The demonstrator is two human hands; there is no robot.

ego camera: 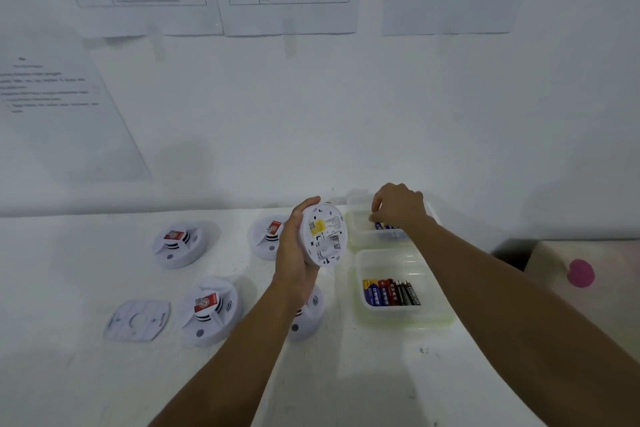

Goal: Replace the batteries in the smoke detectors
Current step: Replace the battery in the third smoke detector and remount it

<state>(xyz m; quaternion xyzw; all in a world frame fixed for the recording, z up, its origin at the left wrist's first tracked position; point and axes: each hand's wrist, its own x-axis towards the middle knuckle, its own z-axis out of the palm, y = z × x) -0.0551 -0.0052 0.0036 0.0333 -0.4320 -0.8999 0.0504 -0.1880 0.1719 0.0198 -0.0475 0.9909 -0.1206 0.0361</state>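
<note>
the left hand [294,253] grips one smoke detector [323,234] by its rim, above the table [346,374], tilted so the back w/ the yellow label faces the person and a bit to the right. the battery bay in the lower part of this back looks empty (too small to be sure). the right hand [398,208] is over the far tub [358,241], fingers curled downward to the loose batteries [385,226], which lie just under the fingertips; if it pinches one or not, cannot tell, the hand covers this. these batteries lie approx across, left to right. the held detector is just beside the far tub, on its left, so the right hand is the nearer one to the cells and the bay is only a short way to its left. judgement: the step is taking a battery for the held unit, and the cell prob must be turned to fit the bay. the near tub [401,319] holds a row of batteries [391,293]. four other detectors [209,308] and a mounting plate [138,321] rest on the table
</note>
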